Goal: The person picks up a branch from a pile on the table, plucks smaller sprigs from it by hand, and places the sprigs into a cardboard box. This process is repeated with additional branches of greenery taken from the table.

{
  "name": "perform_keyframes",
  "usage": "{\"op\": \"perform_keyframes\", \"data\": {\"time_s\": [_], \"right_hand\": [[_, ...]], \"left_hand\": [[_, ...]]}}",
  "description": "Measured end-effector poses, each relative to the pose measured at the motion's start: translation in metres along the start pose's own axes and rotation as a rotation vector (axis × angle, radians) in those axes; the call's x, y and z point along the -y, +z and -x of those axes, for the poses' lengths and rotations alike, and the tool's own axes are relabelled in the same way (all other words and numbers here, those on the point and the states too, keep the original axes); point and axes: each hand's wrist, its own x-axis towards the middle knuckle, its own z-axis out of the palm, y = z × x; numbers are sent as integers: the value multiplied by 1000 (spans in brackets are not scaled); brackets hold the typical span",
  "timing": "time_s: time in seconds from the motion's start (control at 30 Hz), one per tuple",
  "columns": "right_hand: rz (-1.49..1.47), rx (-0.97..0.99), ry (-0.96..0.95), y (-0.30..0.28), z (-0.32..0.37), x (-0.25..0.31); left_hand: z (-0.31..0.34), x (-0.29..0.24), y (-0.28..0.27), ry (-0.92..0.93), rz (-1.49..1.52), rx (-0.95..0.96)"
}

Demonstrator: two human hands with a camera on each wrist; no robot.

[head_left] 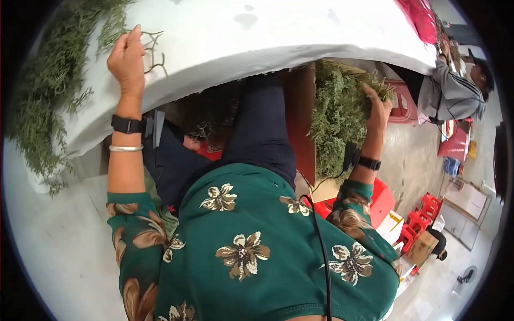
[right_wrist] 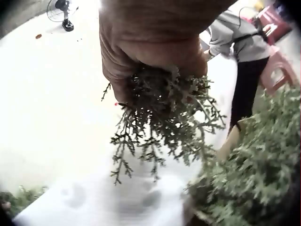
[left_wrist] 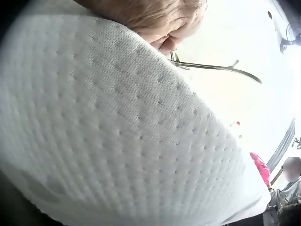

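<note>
On the white padded cloth surface, my left hand (head_left: pixel 127 61) pinches a thin, bare, branched stem (head_left: pixel 155 61). The left wrist view shows the stem's forked end (left_wrist: pixel 211 67) sticking out past the fingers. Off to the right, my right hand (head_left: pixel 379 109) is over a cardboard box (head_left: pixel 305 115) heaped with green foliage (head_left: pixel 337 115). In the right wrist view its fingers curl round a bunch of feathery green sprigs (right_wrist: pixel 155 117), whose tips hang down. The palm hides the upper part of that bunch.
A long pile of green sprigs (head_left: pixel 51 80) lies along the left of the white surface (head_left: pixel 214 32). Pink material (head_left: pixel 420 21) is at its far right. Another person (head_left: pixel 455 91) works beyond the box. Red stools (head_left: pixel 417 216) stand farther back. A cable (head_left: pixel 321 241) runs down my shirt.
</note>
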Motion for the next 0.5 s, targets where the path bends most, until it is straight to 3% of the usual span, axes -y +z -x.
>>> {"op": "perform_keyframes", "data": {"time_s": [0.07,0.1,0.17,0.23,0.3,0.4,0.5], "right_hand": [[251,-114,-280,-33,-44,-30],[253,-120,-282,-49,-68,-54],[1378,-217,-359,-72,-102,-101],[1562,-94,-193,-50,-92,-129],[1743,202,-14,-37,-91,-176],[1730,156,-53,-33,-93,-237],[1675,150,-37,-26,-100,-254]], "left_hand": [[-1,1,-2,-25,28,-3],[-1,1,-2,-20,5,4],[-2,0,-3,-12,-45,16],[-2,-2,-3,-17,-41,17],[3,-2,-3,-38,-45,28],[5,-3,-2,-59,-55,23],[4,-2,0,-42,-59,11]]}}
